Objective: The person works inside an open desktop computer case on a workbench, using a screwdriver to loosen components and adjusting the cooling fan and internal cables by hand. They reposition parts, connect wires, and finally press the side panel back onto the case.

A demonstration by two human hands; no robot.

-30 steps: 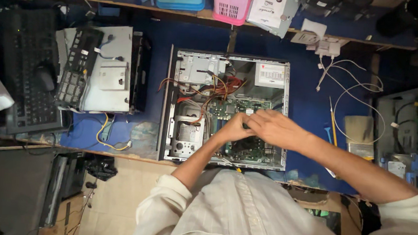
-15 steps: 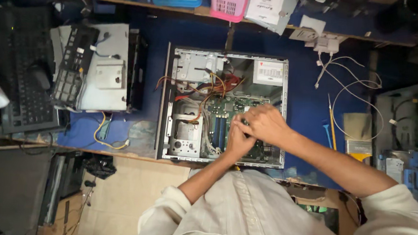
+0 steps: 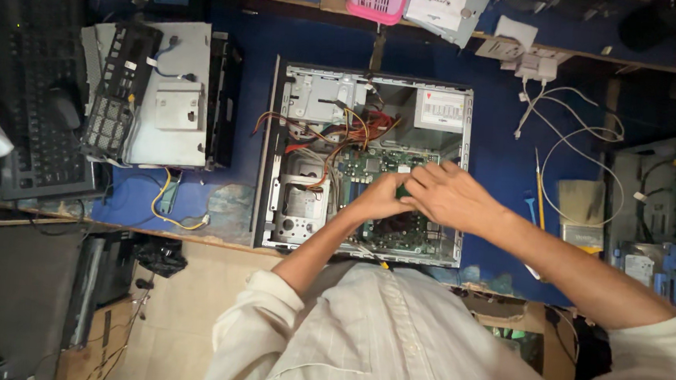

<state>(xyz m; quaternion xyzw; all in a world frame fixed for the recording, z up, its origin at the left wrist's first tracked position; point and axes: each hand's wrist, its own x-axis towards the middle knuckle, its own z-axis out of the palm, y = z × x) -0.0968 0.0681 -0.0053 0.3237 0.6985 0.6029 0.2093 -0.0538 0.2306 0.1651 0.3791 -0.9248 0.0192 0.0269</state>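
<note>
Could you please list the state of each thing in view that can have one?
computer case: lying flat, side panel off, insides exposed.
left hand: inside the case, pinching a small green part.
right hand: over the motherboard, on the same part.
white cable: loose, looped on the blue bench.
keyboard: lying flat, untouched.

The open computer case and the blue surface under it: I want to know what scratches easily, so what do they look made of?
The open grey computer case looks like bare sheet metal, matt grey, with folded edges and punched holes. The blue work surface looks like a soft mat or cloth, dull and scuffed, though that is unsure. Both the left hand and right hand rest inside the case.
</note>
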